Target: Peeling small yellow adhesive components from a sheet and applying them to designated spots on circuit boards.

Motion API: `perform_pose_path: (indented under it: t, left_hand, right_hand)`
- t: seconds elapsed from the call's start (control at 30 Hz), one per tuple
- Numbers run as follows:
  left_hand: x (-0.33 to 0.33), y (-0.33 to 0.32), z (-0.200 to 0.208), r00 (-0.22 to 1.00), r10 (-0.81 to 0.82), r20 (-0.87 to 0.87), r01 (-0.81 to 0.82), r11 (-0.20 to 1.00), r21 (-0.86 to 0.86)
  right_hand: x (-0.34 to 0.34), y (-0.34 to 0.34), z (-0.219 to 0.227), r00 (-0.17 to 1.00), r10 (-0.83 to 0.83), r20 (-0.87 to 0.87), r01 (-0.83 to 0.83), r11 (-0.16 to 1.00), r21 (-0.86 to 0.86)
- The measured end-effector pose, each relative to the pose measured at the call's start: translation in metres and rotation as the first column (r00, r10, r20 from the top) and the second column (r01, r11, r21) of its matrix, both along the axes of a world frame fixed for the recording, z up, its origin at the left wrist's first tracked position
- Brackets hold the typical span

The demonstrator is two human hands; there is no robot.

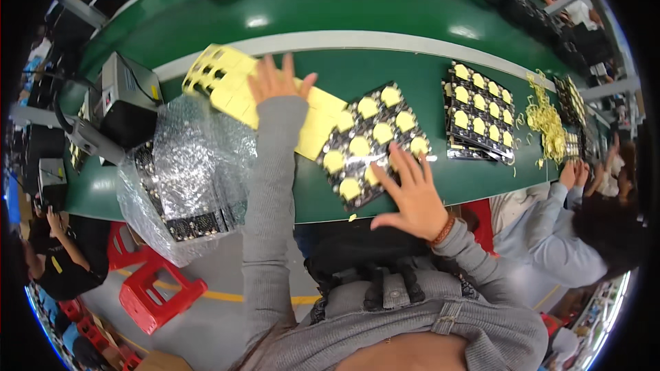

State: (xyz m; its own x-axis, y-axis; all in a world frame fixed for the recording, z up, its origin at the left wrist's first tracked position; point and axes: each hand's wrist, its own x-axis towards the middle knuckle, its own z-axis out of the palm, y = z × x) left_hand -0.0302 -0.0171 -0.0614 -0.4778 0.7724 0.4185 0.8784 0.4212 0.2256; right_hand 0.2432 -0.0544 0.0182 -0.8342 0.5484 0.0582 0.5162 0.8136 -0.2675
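My left hand [278, 81], fingers spread, reaches over a yellow sheet of die-cut pieces [234, 86]. Several cut-outs show at the sheet's far left end. Below that hand, the sheet runs right to the edge of a black circuit board panel [371, 127]. Rows of yellow rounded stickers sit on the panel, which lies at an angle near the table's front edge. With fingers outstretched, my right hand [416, 196] rests at the panel's lower right part and hides some of it. Neither hand grips anything.
A stack of similar panels [480, 110] lies to the right, beside a heap of yellow scraps [548, 124]. On the left, bubble wrap [199, 158] partly covers more boards near a grey box-shaped device [127, 89]. Co-workers sit at both sides. A red stool [158, 292] stands on the floor.
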Motion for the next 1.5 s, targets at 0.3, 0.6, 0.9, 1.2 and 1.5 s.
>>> perform_pose_path:
  t: [0.3, 0.6, 0.9, 1.2, 1.5]
  left_hand:
    - [-0.021, 0.013, -0.005, 0.991, 0.135, 0.008, -0.131, 0.976, -0.172]
    - [-0.003, 0.011, -0.010, 1.000, 0.003, -0.009, -0.004, 0.997, -0.083]
    - [0.020, 0.007, -0.014, 0.986, -0.161, 0.029, 0.164, 0.980, -0.114]
    - [0.025, 0.015, -0.002, 0.990, -0.140, 0.023, 0.142, 0.972, -0.190]
    - [0.053, -0.005, -0.003, 0.858, -0.492, 0.150, 0.498, 0.867, -0.002]
  right_hand:
    - [0.049, -0.023, -0.009, 0.942, 0.266, -0.204, -0.170, 0.904, 0.392]
    - [0.084, 0.056, 0.058, 0.878, -0.081, -0.471, 0.410, 0.632, 0.657]
    - [0.098, 0.086, 0.006, 0.826, -0.452, -0.338, 0.563, 0.625, 0.541]
    - [0.103, 0.083, 0.004, 0.863, -0.487, -0.136, 0.496, 0.766, 0.409]
    - [0.033, 0.062, 0.067, 0.823, -0.243, -0.513, 0.409, 0.880, 0.241]
